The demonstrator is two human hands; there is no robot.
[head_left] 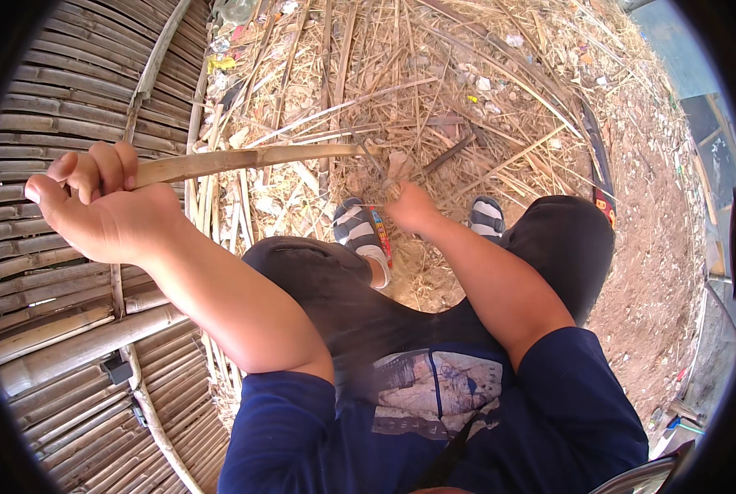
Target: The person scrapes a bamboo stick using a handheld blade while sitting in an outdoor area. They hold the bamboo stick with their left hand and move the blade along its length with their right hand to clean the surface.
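My left hand (pixel 109 206), raised at the left, is closed around the end of a long split bamboo strip (pixel 236 159). The strip runs nearly level to the right, and its far end lies above my feet. Just beyond that end, my right hand (pixel 411 208) is low and closed on what looks like a tool with a thin, dark curved blade (pixel 370 155). The blade crosses the strip's end; whether they touch I cannot tell. My fingers hide the tool's grip.
A wall of bamboo slats (pixel 63 165) stands along my left. Loose bamboo strips and shavings (pixel 392 74) litter the ground ahead, around my sandalled feet (pixel 355 226). Bare brown soil (pixel 656 272) slopes at the right. A dark long piece (pixel 600 156) lies beyond my right knee.
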